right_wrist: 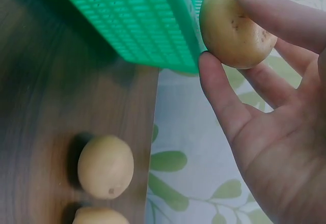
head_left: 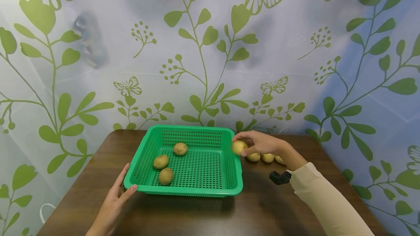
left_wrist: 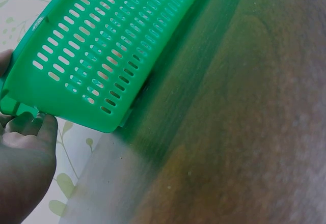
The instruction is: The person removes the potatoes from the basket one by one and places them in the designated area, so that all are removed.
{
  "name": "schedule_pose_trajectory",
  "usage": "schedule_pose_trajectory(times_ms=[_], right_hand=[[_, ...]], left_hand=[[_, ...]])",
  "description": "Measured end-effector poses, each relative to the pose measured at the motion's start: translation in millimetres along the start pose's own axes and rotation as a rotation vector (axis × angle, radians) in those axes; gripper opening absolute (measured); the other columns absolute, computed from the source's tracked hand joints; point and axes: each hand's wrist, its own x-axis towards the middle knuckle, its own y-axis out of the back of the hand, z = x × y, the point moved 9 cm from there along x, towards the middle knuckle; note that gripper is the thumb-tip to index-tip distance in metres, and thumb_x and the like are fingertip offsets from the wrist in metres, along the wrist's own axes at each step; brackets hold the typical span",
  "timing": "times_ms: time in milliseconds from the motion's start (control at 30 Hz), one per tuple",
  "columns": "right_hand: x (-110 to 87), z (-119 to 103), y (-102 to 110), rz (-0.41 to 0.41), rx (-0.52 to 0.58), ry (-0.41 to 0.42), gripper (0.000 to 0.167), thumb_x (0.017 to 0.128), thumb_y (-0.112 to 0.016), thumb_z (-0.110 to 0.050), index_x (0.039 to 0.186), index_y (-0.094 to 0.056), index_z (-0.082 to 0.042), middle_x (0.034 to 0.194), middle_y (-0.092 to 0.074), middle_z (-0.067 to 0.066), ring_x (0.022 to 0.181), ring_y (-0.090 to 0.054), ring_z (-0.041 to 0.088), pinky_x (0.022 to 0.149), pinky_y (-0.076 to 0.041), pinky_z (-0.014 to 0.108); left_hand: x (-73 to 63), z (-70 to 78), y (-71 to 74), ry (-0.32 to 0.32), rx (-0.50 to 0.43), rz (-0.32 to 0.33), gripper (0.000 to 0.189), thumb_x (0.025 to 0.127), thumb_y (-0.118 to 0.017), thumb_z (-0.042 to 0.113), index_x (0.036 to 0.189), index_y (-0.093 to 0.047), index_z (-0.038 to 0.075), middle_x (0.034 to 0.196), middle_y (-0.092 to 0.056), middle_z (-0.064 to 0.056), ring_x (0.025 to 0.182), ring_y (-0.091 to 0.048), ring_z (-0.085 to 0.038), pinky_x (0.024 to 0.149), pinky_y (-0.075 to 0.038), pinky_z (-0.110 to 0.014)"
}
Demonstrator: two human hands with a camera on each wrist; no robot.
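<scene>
A green plastic basket (head_left: 197,191) with slotted walls stands on the brown table, three potatoes (head_left: 160,162) lying toward its left side. My left hand (head_left: 113,199) grips the basket's front left corner, its thumb on the rim. In the left wrist view the fingers (left_wrist: 48,130) curl at the rim's underside. My right hand (head_left: 262,144) holds a potato (right_wrist: 234,28) between thumb and fingers beside the basket's right rim, at about rim height. Behind that hand, more potatoes (head_left: 268,157) rest on the table, partly hidden by the hand and wrist.
The wooden table (head_left: 262,207) ends at the back against a curtain (head_left: 210,65) printed with green leaves and butterflies. A black device (head_left: 280,177) sits at the right wrist, by the beige sleeve (head_left: 325,196). A white loop (head_left: 46,210) shows left of the table.
</scene>
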Motion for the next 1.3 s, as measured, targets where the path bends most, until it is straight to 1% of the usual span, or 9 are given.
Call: schedule_pose_trajectory(times_ms=[100, 200, 333, 467, 600, 867, 1100, 1200, 1300], right_hand=[[-7.1, 5.3, 2.5, 0.016, -0.014, 0.0, 0.053, 0.1, -0.072, -0.014, 0.146, -0.052, -0.002, 0.144, -0.054, 0.012, 0.127, -0.055, 0.031, 0.1, -0.046, 0.052], [-15.1, 13.0, 3.6, 0.028, -0.018, -0.022, 0.051, 0.099, -0.073, -0.015, 0.146, -0.053, -0.005, 0.139, -0.057, 0.011, 0.117, -0.059, 0.03, 0.095, -0.048, 0.05], [-25.8, 26.8, -0.6, 0.032, 0.055, -0.063, 0.048, 0.099, -0.072, -0.012, 0.143, -0.055, -0.01, 0.127, -0.06, 0.011, 0.104, -0.061, 0.033, 0.087, -0.051, 0.047], [-34.3, 36.9, -7.3, 0.044, 0.137, -0.067, 0.047, 0.098, -0.072, -0.006, 0.141, -0.056, -0.011, 0.125, -0.06, 0.015, 0.108, -0.06, 0.037, 0.086, -0.052, 0.042], [-37.6, 43.8, -14.0, 0.047, 0.138, -0.026, 0.047, 0.097, -0.073, -0.005, 0.141, -0.055, -0.009, 0.125, -0.058, 0.016, 0.107, -0.059, 0.037, 0.086, -0.052, 0.038], [-42.6, 60.4, -22.9, 0.052, 0.139, 0.002, 0.048, 0.097, -0.073, -0.006, 0.14, -0.054, -0.001, 0.129, -0.055, 0.018, 0.1, -0.061, 0.036, 0.082, -0.053, 0.036], [-51.9, 81.9, -32.0, 0.08, 0.19, -0.028, 0.05, 0.096, -0.074, -0.005, 0.141, -0.054, -0.004, 0.143, -0.049, 0.022, 0.11, -0.061, 0.037, 0.084, -0.054, 0.036], [-55.3, 92.1, -38.2, 0.083, 0.232, -0.046, 0.052, 0.096, -0.074, -0.006, 0.143, -0.051, 0.001, 0.142, -0.048, 0.025, 0.113, -0.058, 0.038, 0.085, -0.054, 0.038], [-58.9, 100.7, -41.2, 0.104, 0.203, -0.064, 0.055, 0.096, -0.075, -0.009, 0.144, -0.051, 0.003, 0.142, -0.049, 0.022, 0.119, -0.054, 0.039, 0.09, -0.052, 0.042]], left_hand=[[-0.2, -1.3, 0.7, 0.016, 0.013, 0.004, 0.074, 0.111, -0.05, 0.01, 0.169, -0.007, 0.027, 0.171, 0.002, -0.016, 0.141, -0.024, 0.008, 0.099, -0.035, -0.009], [-0.3, -1.6, 0.8, 0.02, 0.015, 0.007, 0.074, 0.111, -0.05, 0.01, 0.169, -0.007, 0.027, 0.171, 0.001, -0.016, 0.141, -0.025, 0.007, 0.099, -0.036, -0.01], [-0.5, -1.3, -0.5, 0.021, 0.011, 0.003, 0.074, 0.111, -0.049, 0.01, 0.169, -0.006, 0.026, 0.171, 0.001, -0.017, 0.14, -0.026, 0.007, 0.099, -0.036, -0.01], [-0.2, -0.6, -1.2, 0.02, 0.009, 0.003, 0.074, 0.111, -0.049, 0.011, 0.168, -0.007, 0.028, 0.171, 0.001, -0.016, 0.14, -0.026, 0.007, 0.099, -0.036, -0.01], [-0.4, -0.4, -0.1, 0.01, 0.002, 0.01, 0.073, 0.111, -0.049, 0.009, 0.169, -0.008, 0.027, 0.171, 0.002, -0.016, 0.14, -0.026, 0.008, 0.099, -0.036, -0.01], [-0.7, -4.4, 1.8, 0.021, 0.006, 0.008, 0.073, 0.111, -0.049, 0.01, 0.168, -0.008, 0.028, 0.172, 0.002, -0.013, 0.152, -0.013, -0.013, 0.099, -0.035, -0.01], [-0.7, -3.8, 0.9, 0.009, 0.001, 0.003, 0.073, 0.111, -0.049, 0.009, 0.169, -0.007, 0.025, 0.171, 0.003, -0.016, 0.144, -0.022, 0.003, 0.1, -0.036, -0.011], [-0.6, -4.0, 0.9, 0.01, -0.003, 0.005, 0.073, 0.111, -0.049, 0.01, 0.169, -0.007, 0.025, 0.171, 0.002, -0.016, 0.143, -0.022, 0.005, 0.1, -0.036, -0.01], [-0.5, -4.5, 1.3, 0.01, -0.004, 0.006, 0.073, 0.111, -0.049, 0.01, 0.169, -0.007, 0.025, 0.171, 0.003, -0.016, 0.143, -0.023, 0.005, 0.1, -0.036, -0.011]])
